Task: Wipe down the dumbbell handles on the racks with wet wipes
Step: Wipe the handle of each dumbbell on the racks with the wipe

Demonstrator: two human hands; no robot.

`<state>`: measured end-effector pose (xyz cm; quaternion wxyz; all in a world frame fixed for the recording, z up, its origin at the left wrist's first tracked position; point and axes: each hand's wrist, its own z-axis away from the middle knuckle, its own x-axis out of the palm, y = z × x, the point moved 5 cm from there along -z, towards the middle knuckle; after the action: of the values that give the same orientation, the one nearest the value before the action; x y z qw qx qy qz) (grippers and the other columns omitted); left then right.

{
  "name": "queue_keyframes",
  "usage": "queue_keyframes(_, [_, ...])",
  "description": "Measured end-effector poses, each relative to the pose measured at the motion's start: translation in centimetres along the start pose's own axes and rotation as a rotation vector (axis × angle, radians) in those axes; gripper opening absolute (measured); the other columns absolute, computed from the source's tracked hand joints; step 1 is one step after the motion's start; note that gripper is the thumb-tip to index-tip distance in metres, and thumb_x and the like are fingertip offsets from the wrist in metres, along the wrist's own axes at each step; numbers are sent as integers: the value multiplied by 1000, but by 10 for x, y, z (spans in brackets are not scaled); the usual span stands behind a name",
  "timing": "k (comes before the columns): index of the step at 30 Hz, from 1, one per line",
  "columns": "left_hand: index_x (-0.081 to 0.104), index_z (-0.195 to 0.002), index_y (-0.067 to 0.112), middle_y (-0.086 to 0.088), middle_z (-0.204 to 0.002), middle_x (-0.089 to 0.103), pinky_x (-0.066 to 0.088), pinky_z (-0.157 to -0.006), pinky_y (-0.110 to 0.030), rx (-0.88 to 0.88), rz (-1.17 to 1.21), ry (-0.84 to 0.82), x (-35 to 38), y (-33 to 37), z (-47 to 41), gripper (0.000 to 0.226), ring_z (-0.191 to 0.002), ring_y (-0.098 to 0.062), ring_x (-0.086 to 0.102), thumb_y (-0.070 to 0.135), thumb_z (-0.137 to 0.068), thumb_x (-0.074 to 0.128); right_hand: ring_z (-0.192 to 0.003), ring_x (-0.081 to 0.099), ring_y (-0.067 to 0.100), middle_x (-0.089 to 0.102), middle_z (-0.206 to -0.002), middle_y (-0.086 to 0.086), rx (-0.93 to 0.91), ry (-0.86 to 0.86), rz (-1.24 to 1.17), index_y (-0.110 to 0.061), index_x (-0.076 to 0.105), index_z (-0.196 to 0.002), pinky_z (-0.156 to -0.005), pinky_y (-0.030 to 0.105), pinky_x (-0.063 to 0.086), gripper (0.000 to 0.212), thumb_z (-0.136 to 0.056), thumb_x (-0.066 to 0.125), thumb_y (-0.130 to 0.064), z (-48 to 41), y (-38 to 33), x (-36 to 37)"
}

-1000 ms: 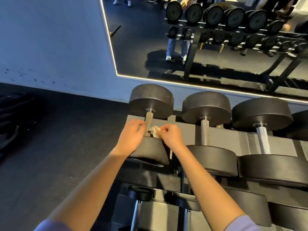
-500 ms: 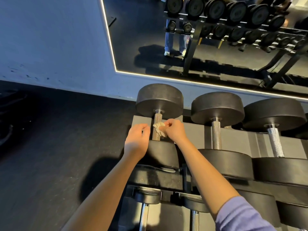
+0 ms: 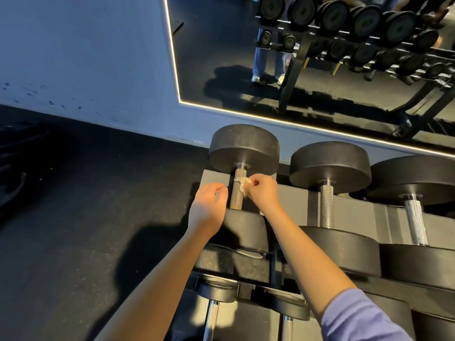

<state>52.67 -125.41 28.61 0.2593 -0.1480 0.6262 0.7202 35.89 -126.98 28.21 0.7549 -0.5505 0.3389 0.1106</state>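
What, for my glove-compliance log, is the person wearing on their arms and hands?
No gloves: the left hand and right hand are bare, with no rings or watch visible. A lavender sleeve begins above the right forearm; the left arm shows no sleeve in frame.

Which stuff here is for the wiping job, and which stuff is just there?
For the job: wet wipe, pinched by the right hand; first dumbbell handle; left hand beside it; next dumbbell handle, waiting.
Just there: mirror, wall, floor.
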Motion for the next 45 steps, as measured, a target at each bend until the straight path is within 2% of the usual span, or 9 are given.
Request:
queue_keyframes(2, [53,-128,22,6,-125,53,35,-87,-22,8,1,4,-1,0,1,33,-103,-3,45,34,-101,38,-61,48,12,55,-65,2,-2,2,-2,-4,66,-76,-55,23,40,13,-85,58,-1,-1,-1,2])
queue_keyframes(7, [53,-128,23,7,-125,53,35,-87,-22,3,-6,-4,0,1,0,33,-103,-3,44,35,-101,38,-57,47,5,52,-59,-9,-46,-143,-64,-25,56,-61,-58,22,37,28,-86,67,-22,11,6,4])
queue_keyframes(15, [52,-130,22,6,-129,53,35,-87,-21,2,-16,0,1,-1,-1,34,-104,-1,43,33,-101,39,-64,53,10,62,-71,4,32,132,-90,-5,70,-78,-60,21,44,13,-88,64,-13,-9,-8,-1])
queue_keyframes(22, [53,-127,22,7,-126,52,38,-88,-22,25,-23,-13,1,3,0,33,-105,-3,45,34,-100,39,-60,46,9,52,-64,-2,-82,-36,58,-8,63,-75,-55,23,34,15,-84,70,-17,3,-4,4])
queue_keyframes(26, [53,-127,21,6,-126,53,38,-88,-21,20,-22,-13,0,4,1,33,-106,-5,46,33,-101,39,-60,49,13,56,-64,5,-31,88,-16,0,63,-69,-56,24,36,20,-85,66,-12,-6,-6,2])
queue_keyframes(32, [55,-124,20,6,-121,54,36,-83,-19,60,-16,-13,-2,5,2,31,-102,-3,46,32,-100,41,-69,57,15,63,-72,4,61,225,-109,-7,68,-77,-63,26,42,15,-88,65,-17,-23,-11,4])
queue_keyframes(37, [53,-128,22,7,-126,53,36,-86,-18,49,-21,-28,-1,4,1,32,-108,-4,47,33,-100,40,-66,52,11,60,-74,1,-32,65,22,-9,68,-87,-58,22,40,9,-89,63,-17,-7,-8,2])
queue_keyframes(41, [53,-128,22,8,-124,53,35,-85,-18,41,-10,-23,-1,3,2,32,-103,0,44,33,-100,40,-65,51,11,57,-69,-1,-27,-61,153,-11,66,-76,-61,25,41,13,-87,65,-17,2,-3,8])
queue_keyframes(45, [53,-129,22,7,-127,53,36,-88,-17,38,-17,-26,-1,3,1,33,-112,-6,48,33,-100,40,-63,55,12,63,-72,8,-29,133,46,-2,68,-71,-57,23,42,19,-85,67,-14,-6,-14,3])
